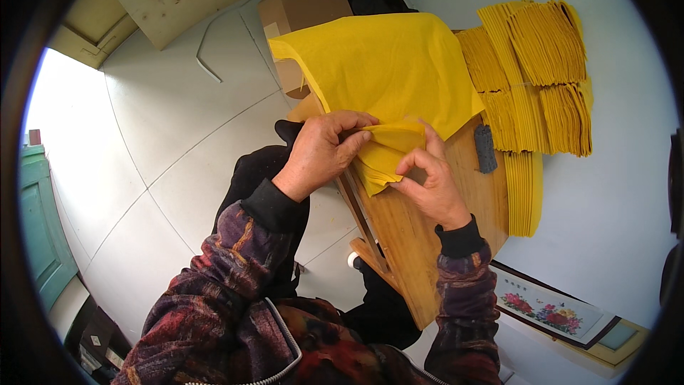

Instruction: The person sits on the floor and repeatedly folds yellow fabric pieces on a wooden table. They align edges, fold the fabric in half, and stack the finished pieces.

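With thumb and fingers, the left hand (317, 150) and right hand (433, 191) pinch the near folds of the broad yellow felt-like fabric (388, 64) covering the brown wooden table's (420, 257) far end, where uneven tugging could drag it off the left edge.

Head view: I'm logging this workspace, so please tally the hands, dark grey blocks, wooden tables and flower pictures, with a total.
Hands: 2 (left hand, right hand, both at the yellow fabric)
Dark grey block: 1
Wooden table: 1
Flower picture: 1
Total: 5
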Action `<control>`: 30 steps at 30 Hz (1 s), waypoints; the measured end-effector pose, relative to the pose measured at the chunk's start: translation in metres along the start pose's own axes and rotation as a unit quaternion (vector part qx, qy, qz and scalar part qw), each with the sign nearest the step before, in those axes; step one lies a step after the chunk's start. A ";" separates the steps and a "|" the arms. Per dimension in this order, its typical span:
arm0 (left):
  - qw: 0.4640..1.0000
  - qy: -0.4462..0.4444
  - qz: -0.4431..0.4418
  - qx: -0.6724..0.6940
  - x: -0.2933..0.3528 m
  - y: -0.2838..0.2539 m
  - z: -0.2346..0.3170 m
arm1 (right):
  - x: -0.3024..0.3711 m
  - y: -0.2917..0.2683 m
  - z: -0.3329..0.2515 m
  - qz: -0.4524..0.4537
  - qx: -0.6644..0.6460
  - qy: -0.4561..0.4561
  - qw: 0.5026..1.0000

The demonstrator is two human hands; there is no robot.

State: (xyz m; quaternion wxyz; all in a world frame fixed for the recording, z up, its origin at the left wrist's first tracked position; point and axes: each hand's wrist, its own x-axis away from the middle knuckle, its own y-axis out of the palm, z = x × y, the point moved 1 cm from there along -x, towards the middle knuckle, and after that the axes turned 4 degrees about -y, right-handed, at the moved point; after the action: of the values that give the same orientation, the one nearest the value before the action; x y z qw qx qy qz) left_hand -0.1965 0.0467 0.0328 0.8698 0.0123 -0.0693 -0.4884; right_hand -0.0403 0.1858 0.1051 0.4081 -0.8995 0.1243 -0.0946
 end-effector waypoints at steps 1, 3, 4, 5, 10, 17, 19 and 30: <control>1.000 0.002 0.001 -0.003 0.000 0.000 0.000 | 0.002 -0.001 0.000 -0.005 -0.002 0.004 1.000; 1.000 0.006 0.002 -0.008 0.000 0.000 0.001 | 0.004 -0.004 0.001 -0.013 -0.007 0.005 1.000; 1.000 0.008 0.003 -0.009 0.000 0.000 0.001 | 0.004 -0.006 0.002 -0.018 -0.010 0.002 1.000; 1.000 0.009 0.003 -0.011 0.000 0.000 0.001 | 0.005 -0.007 0.002 -0.021 -0.013 0.000 1.000; 1.000 0.007 0.005 -0.016 0.000 0.000 0.002 | 0.004 -0.008 0.003 -0.026 -0.009 -0.015 1.000; 1.000 0.014 0.007 -0.014 0.000 0.000 0.000 | 0.001 -0.005 -0.002 -0.019 0.009 -0.008 1.000; 1.000 0.014 0.006 -0.011 0.000 0.000 0.000 | 0.001 -0.005 -0.003 -0.012 0.006 -0.004 1.000; 0.998 0.055 0.040 -0.004 -0.001 0.002 -0.002 | 0.001 -0.004 -0.002 0.012 -0.040 0.009 0.999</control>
State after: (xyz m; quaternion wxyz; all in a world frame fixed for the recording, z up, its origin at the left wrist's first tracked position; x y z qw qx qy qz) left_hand -0.1953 0.0488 0.0305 0.8913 0.0330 -0.0205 -0.4518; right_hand -0.0393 0.1861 0.1096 0.3715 -0.9127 0.1425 -0.0931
